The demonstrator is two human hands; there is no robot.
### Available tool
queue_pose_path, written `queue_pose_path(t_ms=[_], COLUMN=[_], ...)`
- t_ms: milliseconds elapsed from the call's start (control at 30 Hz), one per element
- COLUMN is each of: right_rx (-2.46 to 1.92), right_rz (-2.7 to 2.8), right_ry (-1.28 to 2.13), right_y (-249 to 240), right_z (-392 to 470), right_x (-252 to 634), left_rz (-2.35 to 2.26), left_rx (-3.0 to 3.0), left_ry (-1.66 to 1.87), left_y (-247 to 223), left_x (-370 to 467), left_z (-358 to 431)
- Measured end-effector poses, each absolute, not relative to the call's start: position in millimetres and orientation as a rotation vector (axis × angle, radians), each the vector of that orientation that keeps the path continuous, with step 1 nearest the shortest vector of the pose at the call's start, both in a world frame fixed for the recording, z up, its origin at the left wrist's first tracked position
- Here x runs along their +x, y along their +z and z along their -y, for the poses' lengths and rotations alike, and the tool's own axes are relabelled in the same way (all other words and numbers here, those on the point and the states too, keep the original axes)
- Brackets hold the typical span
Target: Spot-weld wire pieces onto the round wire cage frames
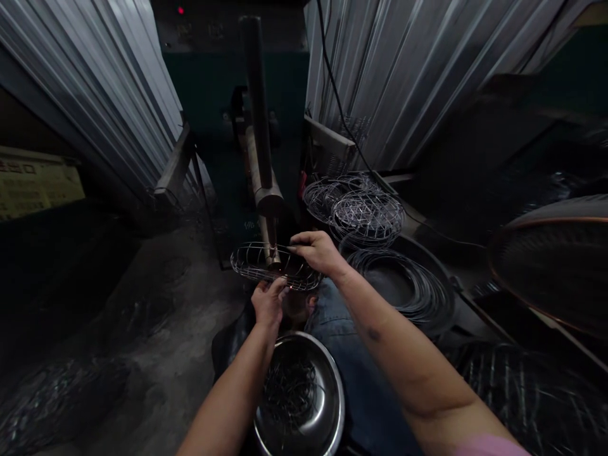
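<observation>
A wire basket (247,261) is tilted around the lower electrode of a spot welding machine (199,82), with tiny orange sparks near its front rim. My left hand (270,301) pinches the near rim of the basket, thumb on top. On the far right side, my right hand (316,250) is closed with finger and thumb together at the basket's upper edge; what small piece it may hold is too dark to make out. Below my hands, a steel bowl (336,386) with a tangle of short bent wires (289,389) rests at my lap.
Finished-looking wire baskets (365,212) are piled at the right, above a dark basin with wire rings (403,285). A large round copper-rimmed object (546,221) stands farther right. A yellow box (38,183) is at the left. A black cable (339,104) hangs behind.
</observation>
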State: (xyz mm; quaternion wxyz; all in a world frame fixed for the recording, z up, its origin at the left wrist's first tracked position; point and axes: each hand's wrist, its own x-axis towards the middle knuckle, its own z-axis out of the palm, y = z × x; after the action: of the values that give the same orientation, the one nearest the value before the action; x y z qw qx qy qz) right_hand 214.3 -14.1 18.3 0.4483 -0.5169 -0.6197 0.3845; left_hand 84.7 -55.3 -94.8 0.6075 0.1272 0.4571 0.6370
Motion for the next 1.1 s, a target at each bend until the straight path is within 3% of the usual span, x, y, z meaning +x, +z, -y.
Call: queue_pose_path(t_ms=[267, 567, 1100], right_rx=[-1.287, -1.259, -1.265], right_rz=[1.519, 1.339, 1.358], right_ry=[0.948, 1.37, 1.136], right_y=[14, -2, 4], right_z=[4, 35, 6], right_x=[209, 267, 225], left_rz=[-1.038, -0.951, -0.931], left_rx=[0.239, 0.16, 0.001], left_ry=[1.426, 1.374, 1.284], left_y=[-96, -98, -88], left_x=[88, 84, 86], left_z=[55, 60, 52])
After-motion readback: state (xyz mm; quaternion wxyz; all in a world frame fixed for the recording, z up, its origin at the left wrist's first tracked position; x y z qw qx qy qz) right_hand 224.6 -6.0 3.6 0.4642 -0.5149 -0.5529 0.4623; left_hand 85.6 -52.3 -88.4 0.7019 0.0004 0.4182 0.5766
